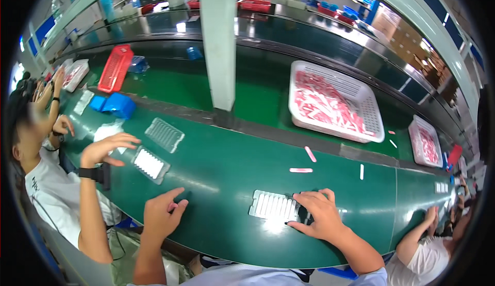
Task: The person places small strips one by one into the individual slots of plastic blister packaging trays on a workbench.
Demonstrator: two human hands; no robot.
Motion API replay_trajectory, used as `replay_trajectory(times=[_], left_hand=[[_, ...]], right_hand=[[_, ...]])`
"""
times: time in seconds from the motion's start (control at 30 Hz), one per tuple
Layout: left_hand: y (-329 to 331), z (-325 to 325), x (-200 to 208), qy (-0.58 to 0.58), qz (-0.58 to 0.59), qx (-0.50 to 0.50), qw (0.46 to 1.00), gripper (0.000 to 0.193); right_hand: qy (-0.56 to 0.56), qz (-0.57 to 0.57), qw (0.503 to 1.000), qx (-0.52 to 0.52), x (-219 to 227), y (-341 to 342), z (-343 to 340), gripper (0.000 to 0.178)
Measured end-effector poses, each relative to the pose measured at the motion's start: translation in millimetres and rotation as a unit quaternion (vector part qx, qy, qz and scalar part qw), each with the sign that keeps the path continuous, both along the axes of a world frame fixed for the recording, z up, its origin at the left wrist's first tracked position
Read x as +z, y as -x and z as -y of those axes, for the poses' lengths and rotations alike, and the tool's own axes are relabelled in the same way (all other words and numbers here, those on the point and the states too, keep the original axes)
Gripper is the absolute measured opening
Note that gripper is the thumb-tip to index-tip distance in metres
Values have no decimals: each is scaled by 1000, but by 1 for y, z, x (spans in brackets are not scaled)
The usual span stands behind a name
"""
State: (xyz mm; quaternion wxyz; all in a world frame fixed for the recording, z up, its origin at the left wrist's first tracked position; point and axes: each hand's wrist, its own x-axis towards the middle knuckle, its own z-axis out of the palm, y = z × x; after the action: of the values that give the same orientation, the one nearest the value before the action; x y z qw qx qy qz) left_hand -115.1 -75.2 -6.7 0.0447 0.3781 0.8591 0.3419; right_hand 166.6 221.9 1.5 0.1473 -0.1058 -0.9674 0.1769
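Observation:
A clear plastic blister tray, with several white sticks side by side in its slots, lies on the green table in front of me. My right hand grips its right end, fingers on the far edge and thumb on the near one. A bright glare hides part of the tray's near side. Over the table to the left, my left hand is empty, its index finger and thumb apart. Beyond the tray lie a pink-and-white stick, a pink stick and a white stick.
A white basket of pink and white sticks stands beyond, right of a white post. A co-worker's hand hovers at left by a filled tray and an unfilled tray. Another person's arm rests at right.

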Motion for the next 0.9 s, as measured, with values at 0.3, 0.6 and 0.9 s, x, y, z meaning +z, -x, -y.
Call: replay_trajectory(times=[0.3, 0.6, 0.9], left_hand=[[-16, 18, -34, -103, -19, 47, 993, 27], [-15, 17, -41, -150, -2, 91, 984, 23], [77, -9, 4, -103, -151, 61, 981, 32]], right_hand=[[-41, -39, 994, 98, -9, 160, 64, 70], [-35, -113, 988, 97, -10, 233, 97, 64], [-47, -5, 999, 4, 29, 23, -11, 50]])
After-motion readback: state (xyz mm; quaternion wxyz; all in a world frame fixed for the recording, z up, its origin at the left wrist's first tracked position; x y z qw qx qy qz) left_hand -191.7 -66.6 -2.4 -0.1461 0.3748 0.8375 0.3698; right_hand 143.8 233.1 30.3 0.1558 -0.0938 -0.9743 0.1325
